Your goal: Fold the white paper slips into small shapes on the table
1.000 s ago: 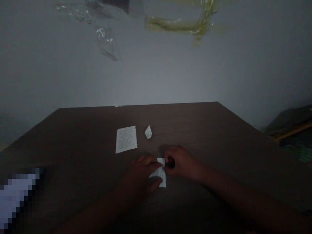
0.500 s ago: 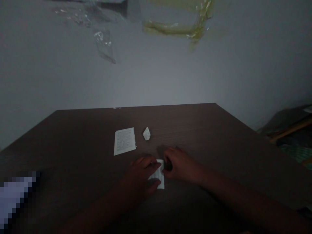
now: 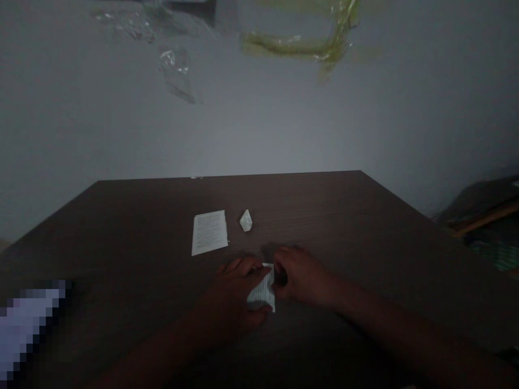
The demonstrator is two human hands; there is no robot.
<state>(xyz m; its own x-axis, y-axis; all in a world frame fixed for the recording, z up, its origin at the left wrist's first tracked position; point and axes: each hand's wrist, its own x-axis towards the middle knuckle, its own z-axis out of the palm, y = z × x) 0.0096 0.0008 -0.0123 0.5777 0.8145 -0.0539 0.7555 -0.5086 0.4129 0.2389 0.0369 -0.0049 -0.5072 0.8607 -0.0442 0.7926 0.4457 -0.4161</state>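
Observation:
Both my hands rest on a dark brown table around a small printed paper. My left hand lies over the paper's left part, fingers pressing it down and thumb under its lower edge. My right hand is curled, pinching the paper's right edge with fingertips. The paper looks partly folded. Beyond the hands lie a flat printed sheet and a small folded paper shape.
A pale wall rises behind the table, with clear and yellowish tape remnants stuck high up. A blurred patch sits at the lower left. Cluttered dark things lie off the table's right edge.
My right fingertips have slid a little down the paper's right edge. The left hand stays pressed on the paper. The view has shifted slightly.

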